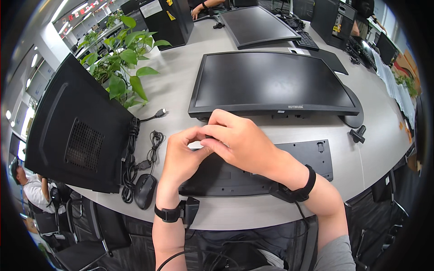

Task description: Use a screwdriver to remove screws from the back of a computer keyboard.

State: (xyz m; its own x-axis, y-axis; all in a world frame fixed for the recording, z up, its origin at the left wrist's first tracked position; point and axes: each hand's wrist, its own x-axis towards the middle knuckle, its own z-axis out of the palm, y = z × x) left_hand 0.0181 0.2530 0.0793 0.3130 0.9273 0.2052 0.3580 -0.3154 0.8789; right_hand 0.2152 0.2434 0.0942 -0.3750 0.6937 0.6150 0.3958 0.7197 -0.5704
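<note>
My left hand (pixel 178 156) and my right hand (pixel 237 137) meet fingertip to fingertip above a black keyboard. Both are closed in a pinch, and a small dark bit shows between the fingers, too hidden to name. Underneath them the keyboard (pixel 309 158) lies face down, its underside and a foot at the far right corner showing; the hands cover part of its left end. Just beyond the hands, a black monitor (pixel 271 83) rests tilted on the table with its dark screen up. A black mouse (pixel 145 191) sits left of the keyboard.
A black computer tower (pixel 86 135) stands at the left, bundled cables (pixel 131 169) beside it. Behind it grows a leafy plant (pixel 129 56). A black stand part (pixel 357 134) lies at right on the grey table (pixel 178 90). Another monitor (pixel 257 25) and tower (pixel 332 25) are farther back.
</note>
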